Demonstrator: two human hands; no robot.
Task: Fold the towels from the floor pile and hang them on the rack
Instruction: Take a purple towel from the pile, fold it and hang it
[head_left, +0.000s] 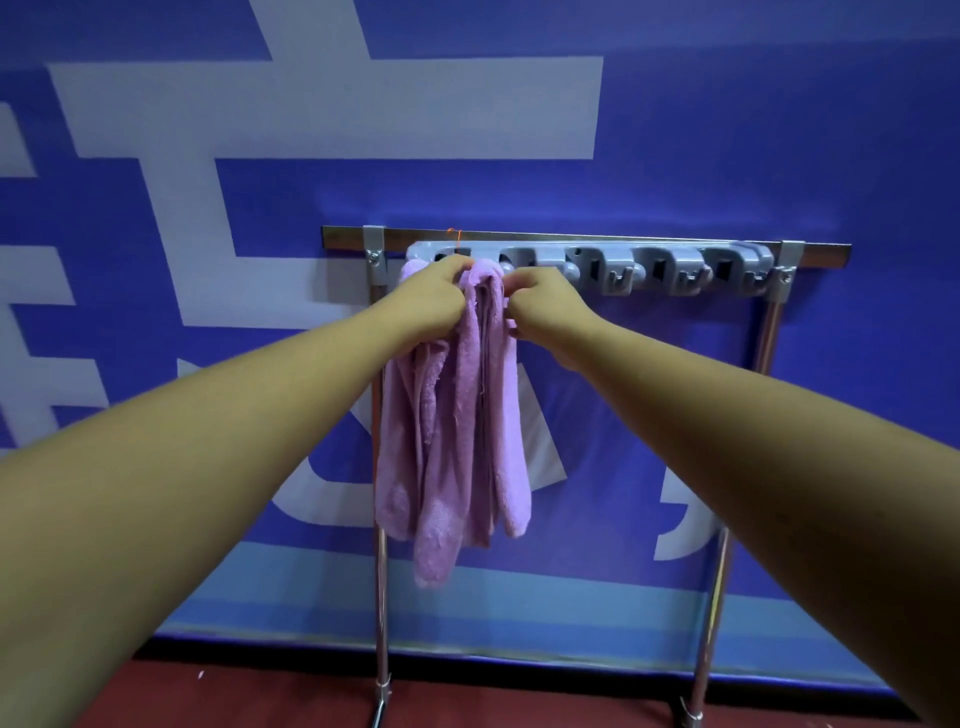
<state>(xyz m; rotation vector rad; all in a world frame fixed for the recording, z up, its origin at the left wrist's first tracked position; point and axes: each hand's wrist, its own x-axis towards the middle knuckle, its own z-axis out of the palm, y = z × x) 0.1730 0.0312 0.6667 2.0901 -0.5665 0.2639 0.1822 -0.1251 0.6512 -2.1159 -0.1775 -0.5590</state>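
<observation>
Rack (675, 270): a grey hook strip on a steel bar with two upright legs, standing on a red floor (260, 696) before a blue banner (675, 130).
Towel (467, 415): lilac, bunched at the top against the leftmost hooks of the rack, its folds hanging down beside the rack's left leg.
Left hand (431, 301): fingers curled, pinching the towel's top from the left, just under the rack's strip.
Right hand (545, 306): fingers curled, pinching the same bunch from the right.
</observation>
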